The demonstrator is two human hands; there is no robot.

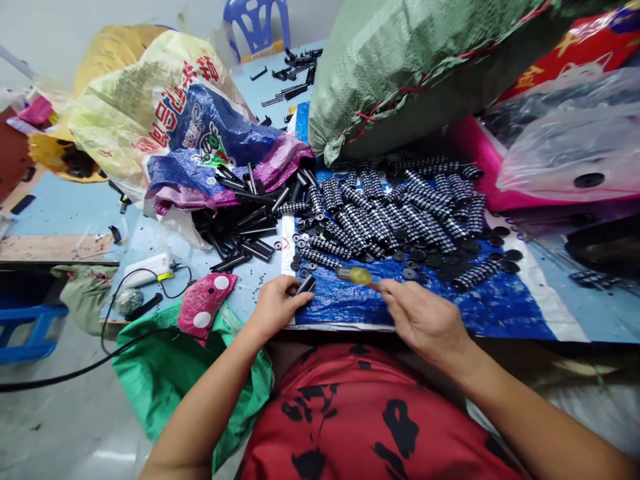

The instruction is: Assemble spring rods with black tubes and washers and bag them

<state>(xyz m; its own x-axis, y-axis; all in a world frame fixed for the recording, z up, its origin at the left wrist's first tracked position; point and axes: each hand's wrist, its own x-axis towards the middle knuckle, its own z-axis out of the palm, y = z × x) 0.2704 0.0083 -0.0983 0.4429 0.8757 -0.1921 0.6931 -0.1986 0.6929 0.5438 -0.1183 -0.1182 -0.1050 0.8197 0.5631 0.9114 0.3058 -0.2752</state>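
Two hands work at the near edge of the bench (65, 207), over a blue sheet (500, 307) spread on it. The left hand (276, 308) is closed around a short black tube (306, 285). The tube sits at the left edge of the blue sheet. Its long side runs from the fingers up and to the right, so its free end points toward the pile on the sheet. The right hand (425, 323) is closed on a tool with a yellow handle (356, 275). The tool lies almost flat over the blue sheet, with its long side going left to right. The yellow end points left, toward the black tube, and stops just beside it. I cannot tell if the two touch, because the tool is blurred.

On the blue sheet, farther from the hands, lies a big pile of ribbed black pieces (390, 213). Small black rings (410, 272) lie among them. Left of the blue sheet, more plain black tubes (250, 230) spill from a printed sack (185, 127). Behind the sheet rests a green woven sack (400, 67). A pink pouch with white dots (203, 305) lies left of the left hand.
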